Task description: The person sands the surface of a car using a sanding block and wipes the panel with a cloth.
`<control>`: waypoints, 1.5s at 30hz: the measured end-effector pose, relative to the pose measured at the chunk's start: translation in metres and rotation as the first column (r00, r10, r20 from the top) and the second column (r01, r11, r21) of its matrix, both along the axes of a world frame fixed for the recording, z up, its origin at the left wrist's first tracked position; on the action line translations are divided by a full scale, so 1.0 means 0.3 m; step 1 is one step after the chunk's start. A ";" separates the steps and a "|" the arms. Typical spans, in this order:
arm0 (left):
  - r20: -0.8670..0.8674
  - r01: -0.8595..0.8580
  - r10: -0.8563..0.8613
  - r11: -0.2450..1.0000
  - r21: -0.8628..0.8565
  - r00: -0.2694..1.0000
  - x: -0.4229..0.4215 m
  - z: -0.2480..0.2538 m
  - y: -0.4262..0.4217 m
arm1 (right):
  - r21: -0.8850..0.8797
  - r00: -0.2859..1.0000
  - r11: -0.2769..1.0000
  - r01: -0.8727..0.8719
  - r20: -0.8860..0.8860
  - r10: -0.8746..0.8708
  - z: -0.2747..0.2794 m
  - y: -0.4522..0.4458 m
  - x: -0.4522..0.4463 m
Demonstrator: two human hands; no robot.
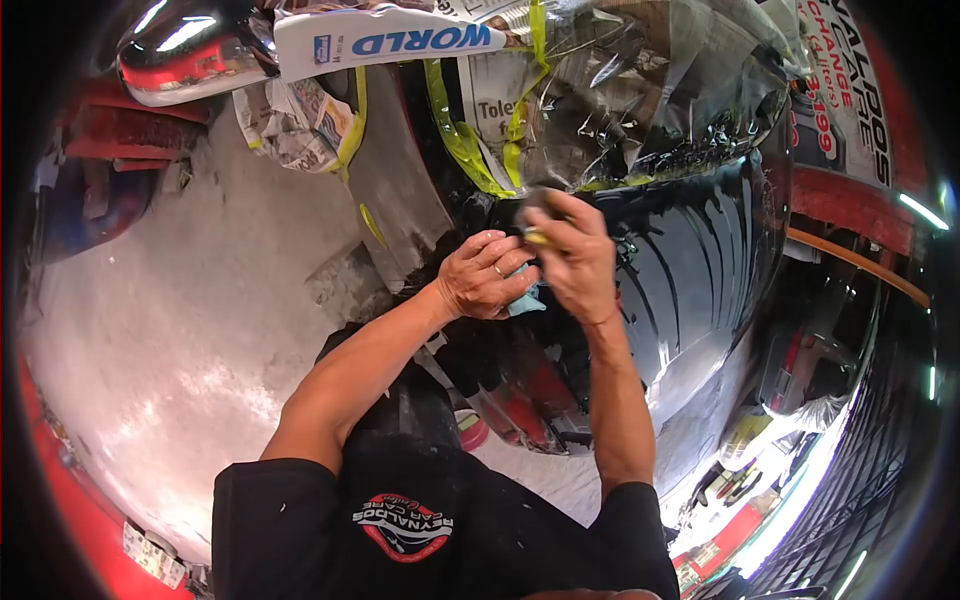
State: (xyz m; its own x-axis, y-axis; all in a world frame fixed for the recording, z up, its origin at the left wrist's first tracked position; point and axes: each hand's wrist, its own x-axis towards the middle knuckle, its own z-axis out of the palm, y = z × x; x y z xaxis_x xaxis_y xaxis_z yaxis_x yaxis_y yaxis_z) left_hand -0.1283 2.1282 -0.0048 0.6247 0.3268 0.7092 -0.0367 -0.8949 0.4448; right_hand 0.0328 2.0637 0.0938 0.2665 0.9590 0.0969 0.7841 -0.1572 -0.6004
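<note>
My left hand (490,275), wearing a ring, is closed over a light blue cloth (527,302) low on a glossy dark car body panel (690,260). Just right of it, my right hand (572,255) is smeared by motion. Its fingers are curled around a small dark piece with a yellowish part (540,237), whose kind I cannot make out. Wet streaks run over the panel beside both hands. Directly above, newspaper and clear plastic (640,100) cover part of the car, edged with yellow-green tape (465,150).
A chrome-looking mirror (190,50) sticks out at the upper left. Grey concrete floor (180,290) spreads to the left. Below the panel stands a reddish round container (472,430). Another vehicle's rear (810,370) is at the right, near a printed banner (845,90).
</note>
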 end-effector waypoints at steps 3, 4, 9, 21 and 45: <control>-0.011 0.019 -0.018 0.999 0.051 1.000 -0.005 0.000 0.017 | -0.057 0.966 0.967 -0.250 0.053 0.253 0.046 0.068 0.058; 0.006 0.037 -0.037 0.997 0.062 0.999 -0.002 -0.008 0.008 | -0.107 0.958 0.958 -0.268 0.074 0.276 0.068 0.049 0.101; 0.061 0.035 -0.038 0.998 0.048 0.997 0.005 -0.001 0.012 | -0.115 0.983 0.976 -0.183 -0.018 0.182 0.047 -0.021 0.161; -0.032 0.010 -0.008 0.997 0.073 0.999 -0.014 -0.008 -0.001 | -0.102 0.923 0.918 -0.382 0.006 0.385 0.076 0.082 0.071; -0.049 0.026 -0.023 0.997 0.070 0.999 0.000 -0.008 0.001 | 0.214 0.862 0.907 0.362 0.293 -0.413 -0.079 -0.097 0.125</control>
